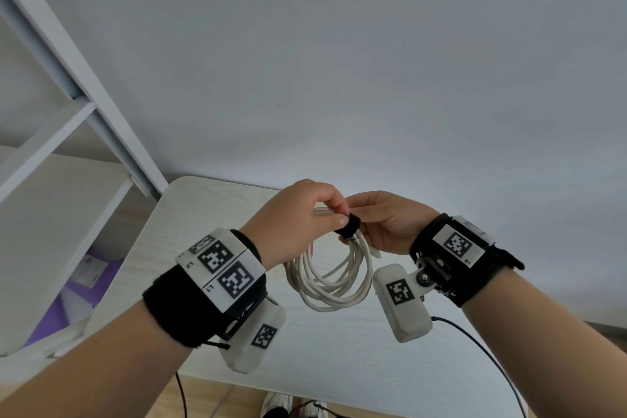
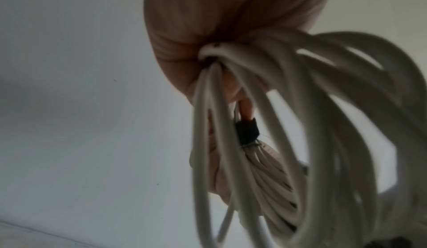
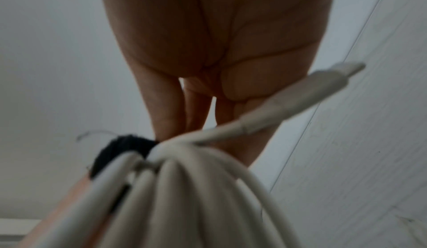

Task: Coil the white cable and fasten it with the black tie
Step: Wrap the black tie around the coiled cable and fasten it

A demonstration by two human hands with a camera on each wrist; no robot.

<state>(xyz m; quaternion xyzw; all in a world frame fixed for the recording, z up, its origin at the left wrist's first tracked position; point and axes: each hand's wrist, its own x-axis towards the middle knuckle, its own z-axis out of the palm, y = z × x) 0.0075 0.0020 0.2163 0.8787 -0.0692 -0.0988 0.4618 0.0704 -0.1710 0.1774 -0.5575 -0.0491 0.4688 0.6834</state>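
Observation:
The white cable [image 1: 334, 276] hangs in several loops above the table, between both hands. A black tie [image 1: 349, 226] wraps the top of the bundle. My left hand [image 1: 305, 217] grips the top of the coil, its thumb lying against the tie. My right hand [image 1: 380, 219] pinches the tie and bundle from the right side. In the left wrist view the coil [image 2: 289, 133] fans out below the palm, with the tie [image 2: 247, 131] round it. The right wrist view shows the tie [image 3: 122, 151], the cable strands [image 3: 184, 188] and a white connector [image 3: 312, 91] sticking out to the right.
A pale wooden table [image 1: 339, 349] lies under the hands, against a white wall [image 1: 339, 61]. A white shelf frame [image 1: 78, 85] stands at the left with a purple item [image 1: 68, 309] below it. Thin black wires [image 1: 475, 343] trail from the wrist cameras.

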